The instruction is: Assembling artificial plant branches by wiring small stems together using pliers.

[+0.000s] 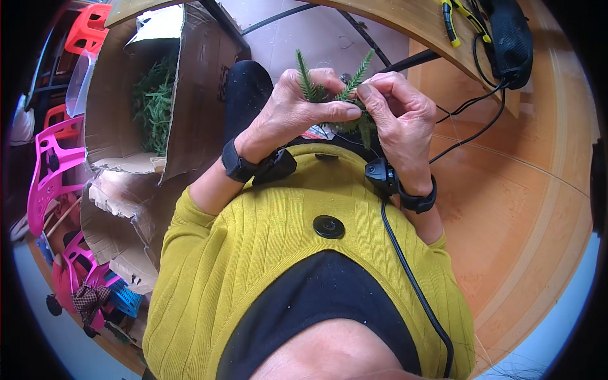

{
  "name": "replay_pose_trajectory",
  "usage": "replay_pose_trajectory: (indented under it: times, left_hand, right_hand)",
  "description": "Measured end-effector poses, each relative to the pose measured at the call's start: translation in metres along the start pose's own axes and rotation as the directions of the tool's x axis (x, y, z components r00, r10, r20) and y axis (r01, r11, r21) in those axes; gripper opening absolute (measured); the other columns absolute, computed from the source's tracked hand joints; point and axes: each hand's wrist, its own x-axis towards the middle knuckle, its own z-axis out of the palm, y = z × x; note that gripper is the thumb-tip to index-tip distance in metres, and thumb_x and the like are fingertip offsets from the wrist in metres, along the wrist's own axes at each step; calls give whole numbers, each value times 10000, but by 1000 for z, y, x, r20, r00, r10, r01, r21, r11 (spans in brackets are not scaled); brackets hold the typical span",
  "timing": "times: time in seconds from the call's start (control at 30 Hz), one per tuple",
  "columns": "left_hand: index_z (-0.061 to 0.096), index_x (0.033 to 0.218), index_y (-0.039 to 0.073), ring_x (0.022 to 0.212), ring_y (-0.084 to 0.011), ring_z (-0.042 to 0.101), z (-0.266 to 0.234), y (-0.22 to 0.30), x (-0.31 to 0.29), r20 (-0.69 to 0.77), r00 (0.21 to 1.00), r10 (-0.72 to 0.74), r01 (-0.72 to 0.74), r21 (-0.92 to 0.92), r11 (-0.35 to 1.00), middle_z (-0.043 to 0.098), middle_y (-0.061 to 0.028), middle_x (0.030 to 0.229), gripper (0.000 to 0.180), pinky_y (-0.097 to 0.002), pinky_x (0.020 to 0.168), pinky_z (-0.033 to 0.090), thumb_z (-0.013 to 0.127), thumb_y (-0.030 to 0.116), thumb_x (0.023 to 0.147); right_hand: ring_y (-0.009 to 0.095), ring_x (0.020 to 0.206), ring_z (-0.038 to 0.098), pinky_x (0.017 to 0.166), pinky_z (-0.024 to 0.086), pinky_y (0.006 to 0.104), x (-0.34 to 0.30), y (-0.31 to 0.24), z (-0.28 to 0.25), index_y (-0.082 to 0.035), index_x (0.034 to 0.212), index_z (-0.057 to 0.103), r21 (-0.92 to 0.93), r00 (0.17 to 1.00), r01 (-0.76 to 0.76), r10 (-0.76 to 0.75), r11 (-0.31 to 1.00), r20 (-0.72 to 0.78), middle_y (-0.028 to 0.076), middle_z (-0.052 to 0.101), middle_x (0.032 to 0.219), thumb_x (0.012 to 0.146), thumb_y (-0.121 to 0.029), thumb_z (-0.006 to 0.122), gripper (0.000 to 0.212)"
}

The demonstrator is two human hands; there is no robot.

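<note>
Green sprigs (306, 79) stick up between the two hands, just in front of the yellow top (272, 202). The left hand (292, 104) pinches them low down, with its thumb laid across and its fingers curled behind. The right hand (405, 111) pinches the same bunch from the other side, thumb close to first finger; which bit sits between them, I cannot tell. To do this well, hold the bunch snug with the left, don't squash the leaves, and keep the right's moves small and soft. More greenery (155, 104) lies in the cardboard box (206, 95), away from both hands.
</note>
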Motion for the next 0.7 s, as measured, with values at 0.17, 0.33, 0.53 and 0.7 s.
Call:
replay_pose_trajectory:
  times: [0.17, 0.33, 0.53, 0.7]
  left_hand:
    - [699, 917, -27, 694, -81, 560, -7, -8, 3, 36, 991, 129, -132, 100, 986, 573, -15, 779, 185, -220, 617, 473, 763, 83, 782]
    - [697, 928, -25, 717, -87, 548, -10, -15, 2, 34, 986, 166, -165, -32, 986, 561, -24, 793, 173, -228, 626, 467, 749, 64, 789]
    - [694, 885, -25, 731, -83, 549, -12, -10, 3, 63, 992, 112, -112, -2, 994, 562, -12, 797, 122, -226, 639, 461, 730, 60, 806]
    - [686, 857, -28, 726, -79, 547, -4, -5, 2, 16, 997, 79, -77, -108, 991, 555, -8, 781, 103, -226, 641, 450, 715, 63, 820]
  right_hand:
    - [60, 747, 588, 700, 472, 185, 2, -1, -1, 5, 865, 659, 23, 1000, -17, 17, 1000, -11, 8, 639, 787, 886, -56, 652, 65]
    - [55, 744, 581, 696, 467, 180, 2, 1, -1, 3, 873, 660, 86, 996, -83, 81, 993, 30, 4, 638, 789, 882, -72, 664, 76]
    - [56, 754, 585, 695, 467, 181, 3, -2, -5, 8, 877, 660, 15, 991, -101, 99, 995, 90, 12, 648, 804, 886, -79, 661, 88]
    - [59, 787, 599, 687, 469, 183, 5, -5, -8, 5, 930, 662, 45, 981, -166, 160, 985, 108, 24, 666, 856, 898, -90, 648, 102]
